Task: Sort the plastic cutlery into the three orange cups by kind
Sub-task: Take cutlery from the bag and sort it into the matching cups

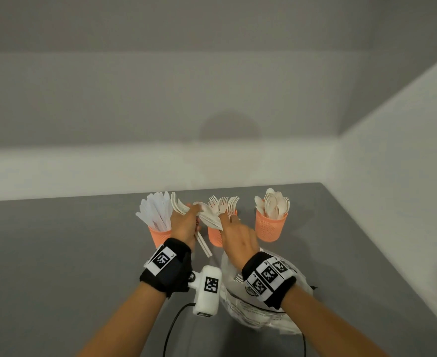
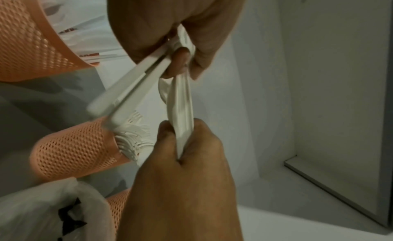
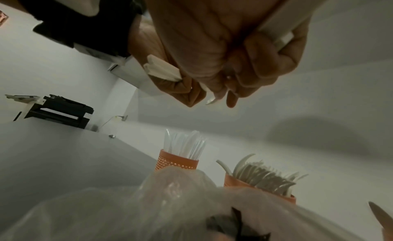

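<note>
Cutlery bundle (image 1: 208,215) gripped between curled left-hand fingers (image 1: 190,211) and pinching right-hand fingers (image 1: 225,217).

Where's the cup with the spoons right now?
In the head view, the spoon cup stands rightmost of the three orange cups near the table's back edge, right of the fork cup and beyond the right hand.

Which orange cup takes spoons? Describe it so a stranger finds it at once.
On the grey tabletop, three orange perforated plastic cups stand in a row near the white wall. Take the rightmost cup, standing apart from both hands. Only it holds white plastic spoons; its neighbours hold forks and knives.
</note>
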Demonstrator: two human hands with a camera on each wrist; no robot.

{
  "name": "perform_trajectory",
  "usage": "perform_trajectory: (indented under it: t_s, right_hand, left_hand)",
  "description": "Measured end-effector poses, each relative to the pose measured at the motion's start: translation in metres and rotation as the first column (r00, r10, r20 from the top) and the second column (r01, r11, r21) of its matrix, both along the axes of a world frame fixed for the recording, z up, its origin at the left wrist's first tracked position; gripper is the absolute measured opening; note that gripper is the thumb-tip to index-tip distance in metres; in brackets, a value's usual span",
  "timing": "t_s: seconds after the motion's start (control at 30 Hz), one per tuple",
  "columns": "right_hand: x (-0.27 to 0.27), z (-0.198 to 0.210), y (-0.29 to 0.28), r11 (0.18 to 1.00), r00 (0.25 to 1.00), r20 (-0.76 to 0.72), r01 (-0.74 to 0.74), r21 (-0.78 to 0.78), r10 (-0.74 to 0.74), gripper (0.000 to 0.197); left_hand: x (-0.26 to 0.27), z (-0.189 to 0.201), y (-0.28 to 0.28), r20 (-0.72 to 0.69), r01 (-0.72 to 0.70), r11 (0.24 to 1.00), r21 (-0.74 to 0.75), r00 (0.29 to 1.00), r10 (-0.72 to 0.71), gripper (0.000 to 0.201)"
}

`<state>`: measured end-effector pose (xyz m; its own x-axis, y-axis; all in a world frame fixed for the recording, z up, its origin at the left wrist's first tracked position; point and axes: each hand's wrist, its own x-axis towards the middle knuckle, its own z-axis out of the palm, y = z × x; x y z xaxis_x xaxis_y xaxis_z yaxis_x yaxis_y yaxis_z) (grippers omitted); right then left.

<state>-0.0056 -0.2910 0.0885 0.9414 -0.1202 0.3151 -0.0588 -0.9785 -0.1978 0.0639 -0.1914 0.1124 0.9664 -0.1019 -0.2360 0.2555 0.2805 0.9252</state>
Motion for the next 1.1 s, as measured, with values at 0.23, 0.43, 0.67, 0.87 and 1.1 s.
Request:
perform_trajectory:
  t_s: [0.23,0.43,0.67,0.87,1.1]
  right_hand:
    - [0.0,-0.004,-0.02,0.821,0.992,-0.084,-0.025,0.571,0.089,0.017]
    - [0.001,0.01,-0.032,-0.07,0.953,-0.157,0.181,0.981,0.259,0.026]
    - [0.006,0.011,-0.022,-0.181,0.861,-0.095,0.211,0.961,0.5,0.043]
    - [0.005,0.012,-0.016,0.132,0.9,-0.19,0.149,0.98,0.393,0.049]
    - [0.013,0.015,-0.019,0.316,0.949,-0.123,0.027,0.948,0.289,0.028]
  left_hand:
    - [0.017,0.014,0.011,0.047,-0.165,0.985,-0.054,0.985,0.168,0.017]
    - [0.024,0.018,0.032,0.075,-0.058,0.998,-0.036,0.995,0.06,0.029]
    - [0.01,0.006,0.011,0.157,0.173,0.933,0.317,0.96,-0.231,0.032]
    - [0.008,0.011,0.0,0.229,0.177,0.909,0.377,0.933,-0.277,0.044]
    - [-0.006,0.014,-0.013,0.337,0.196,0.882,0.429,0.871,-0.358,0.033]
